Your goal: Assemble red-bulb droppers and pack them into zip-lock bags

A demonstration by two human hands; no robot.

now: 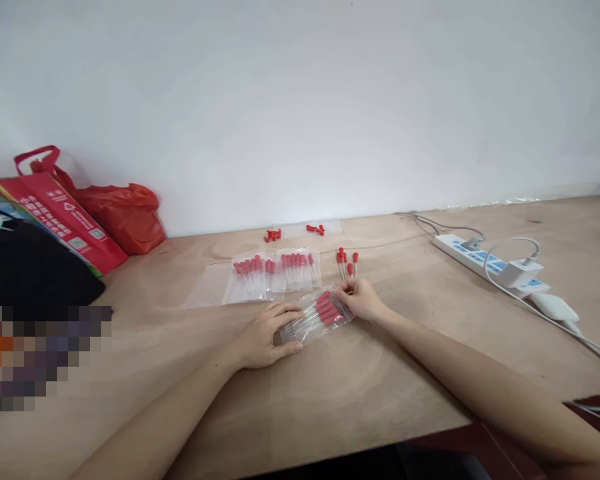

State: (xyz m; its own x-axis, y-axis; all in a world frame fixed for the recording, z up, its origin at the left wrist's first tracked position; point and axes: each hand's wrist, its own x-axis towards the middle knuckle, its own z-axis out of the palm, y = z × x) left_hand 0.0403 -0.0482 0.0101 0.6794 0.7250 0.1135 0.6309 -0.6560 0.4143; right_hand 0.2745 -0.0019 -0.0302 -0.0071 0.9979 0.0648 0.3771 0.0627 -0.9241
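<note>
A clear plastic bag (313,319) with several red-capped clear droppers lies between my hands on the wooden table. My left hand (270,333) holds its left end, the fingers on top and the thumb at the near edge. My right hand (361,299) pinches the bag's right end, by the red caps. Behind them, two flat bags (253,277) (299,268) hold more red-capped droppers. Several loose droppers (344,263) lie just beyond my right hand. Farther back are small piles of red caps (273,235) (316,229), the right one on a clear bag.
A white power strip (480,261) with plugs and cables sits at the right. Red bags (123,213) and a black bag (35,267) stand at the left. The wall (300,113) closes off the back, and the table's front edge (355,456) is near.
</note>
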